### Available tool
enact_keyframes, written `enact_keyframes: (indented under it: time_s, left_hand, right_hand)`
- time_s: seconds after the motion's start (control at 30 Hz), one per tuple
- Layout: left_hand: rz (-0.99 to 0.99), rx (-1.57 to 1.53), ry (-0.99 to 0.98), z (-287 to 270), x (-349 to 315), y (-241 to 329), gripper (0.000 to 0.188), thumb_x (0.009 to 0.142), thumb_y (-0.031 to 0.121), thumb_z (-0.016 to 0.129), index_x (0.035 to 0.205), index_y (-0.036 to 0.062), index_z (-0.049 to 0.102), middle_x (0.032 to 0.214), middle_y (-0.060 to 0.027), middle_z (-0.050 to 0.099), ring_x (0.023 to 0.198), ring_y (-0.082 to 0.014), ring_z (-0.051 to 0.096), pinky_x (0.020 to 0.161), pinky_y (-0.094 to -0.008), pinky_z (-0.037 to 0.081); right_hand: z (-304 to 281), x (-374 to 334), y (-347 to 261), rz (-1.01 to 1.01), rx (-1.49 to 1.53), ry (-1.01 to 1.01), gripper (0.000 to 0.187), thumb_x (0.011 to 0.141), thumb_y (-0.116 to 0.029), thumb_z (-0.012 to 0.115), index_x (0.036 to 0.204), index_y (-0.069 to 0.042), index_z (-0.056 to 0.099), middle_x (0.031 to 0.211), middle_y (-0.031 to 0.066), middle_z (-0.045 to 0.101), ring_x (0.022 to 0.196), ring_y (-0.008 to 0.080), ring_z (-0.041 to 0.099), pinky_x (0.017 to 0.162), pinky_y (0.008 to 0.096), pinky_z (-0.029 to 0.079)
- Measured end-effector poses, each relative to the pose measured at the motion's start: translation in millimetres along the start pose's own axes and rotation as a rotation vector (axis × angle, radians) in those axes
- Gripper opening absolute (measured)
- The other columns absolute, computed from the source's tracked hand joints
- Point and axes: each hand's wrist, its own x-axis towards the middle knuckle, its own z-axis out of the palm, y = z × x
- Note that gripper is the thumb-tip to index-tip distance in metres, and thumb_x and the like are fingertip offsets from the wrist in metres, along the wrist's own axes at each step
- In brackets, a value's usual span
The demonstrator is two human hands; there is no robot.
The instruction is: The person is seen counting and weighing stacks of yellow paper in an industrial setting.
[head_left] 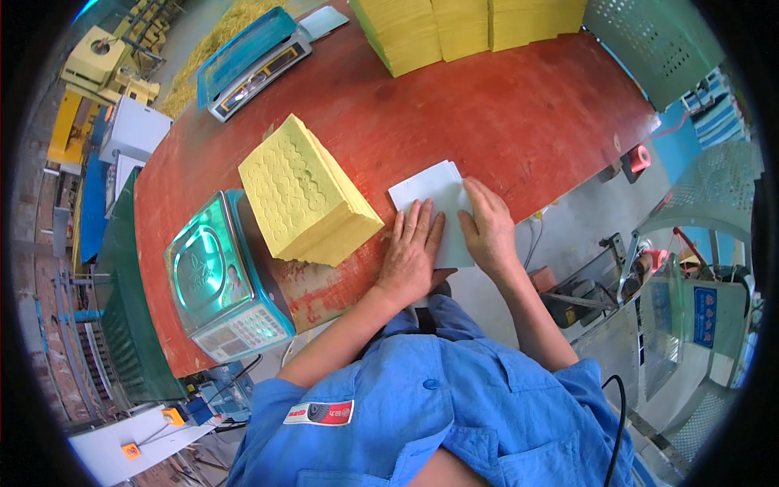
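A thin stack of pale white paper sheets [430,185] lies at the near edge of the red table, its lower end reaching past the edge. My left hand [412,253] rests flat on the left part of the stack, fingers stretched out and slightly apart. Along the stack's right side sits my right hand [492,231], its fingers extended against the paper's edge and the thumb apart from them. Just left of my left hand stands a thick block of yellow paper sheets [288,191], its top sheet stamped with rows of wavy round shapes.
The red table [357,105] carries a digital scale [203,276] with a shiny metal pan at the near left. A second scale [258,81] with a blue tray stands at the far left. Tall yellow paper stacks [462,32] line the back. A perforated green metal panel [649,49] rises at the right.
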Motion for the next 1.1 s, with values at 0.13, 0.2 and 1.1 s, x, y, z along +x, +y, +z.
enact_keyframes:
  time_s: [0.13, 0.2, 1.1]
  left_hand:
    - [0.084, 0.030, 0.001, 0.6, -2.0, -1.7, 0.100, 0.075, 0.051, 0.074, 0.145, -0.0090, 0.034, 0.150, -0.0321, 0.029, 0.143, -0.0466, 0.021, 0.116, -0.0588, 0.017]
    - [0.075, 0.006, -0.014, -3.6, -1.9, 3.7, 0.099, 0.075, 0.051, 0.073, 0.144, -0.0094, 0.035, 0.150, -0.0322, 0.030, 0.143, -0.0465, 0.021, 0.116, -0.0583, 0.018]
    - [0.126, 0.036, 0.111, 7.6, -41.7, 15.3, 0.052, 0.089, 0.014, 0.048, 0.135, -0.0088, 0.046, 0.146, -0.0283, 0.040, 0.141, -0.0425, 0.032, 0.116, -0.0568, 0.021]
  right_hand:
    - [0.7, 22.0, 6.7, -0.023, 0.076, 0.057, 0.053, 0.084, -0.013, 0.065, 0.135, -0.003, 0.051, 0.141, 0.0171, 0.051, 0.132, 0.0361, 0.046, 0.111, 0.0486, 0.034]
    - [10.9, 37.3, 4.5, -0.144, -0.042, -0.020, 0.051, 0.086, -0.014, 0.064, 0.135, -0.006, 0.051, 0.143, 0.0146, 0.050, 0.137, 0.0343, 0.041, 0.112, 0.0477, 0.032]
    - [-5.6, -84.4, -21.1, 0.852, 1.176, -0.197, 0.030, 0.095, -0.029, 0.062, 0.105, -0.001, 0.060, 0.093, 0.0074, 0.064, 0.074, 0.0129, 0.061, 0.061, 0.0292, 0.052]
